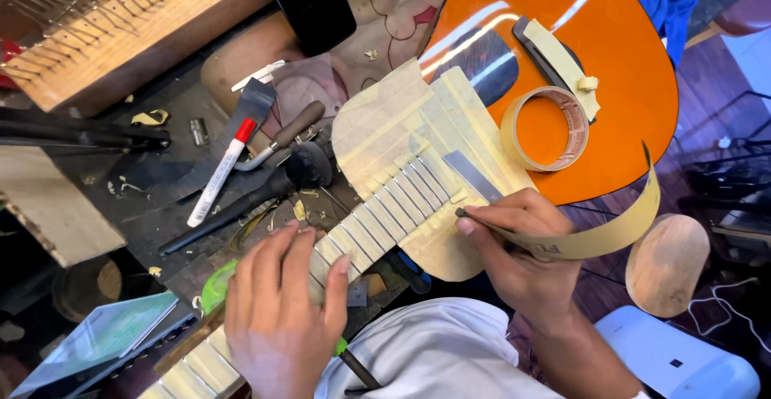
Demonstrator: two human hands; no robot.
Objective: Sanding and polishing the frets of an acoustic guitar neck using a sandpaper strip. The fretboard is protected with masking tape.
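The guitar body (618,62) is glossy orange with a black edge. Beside it, cream masking tape (401,126) covers the fretboard (377,222), striped by silver frets.

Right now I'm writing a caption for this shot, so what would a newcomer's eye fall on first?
The glossy orange guitar body at upper right, with a roll of masking tape lying on it. Next, the fretboard in the middle, tape strips between its metal frets. The left hand presses the neck lower left, while the right hand holds a small tool and a loose tape strip.
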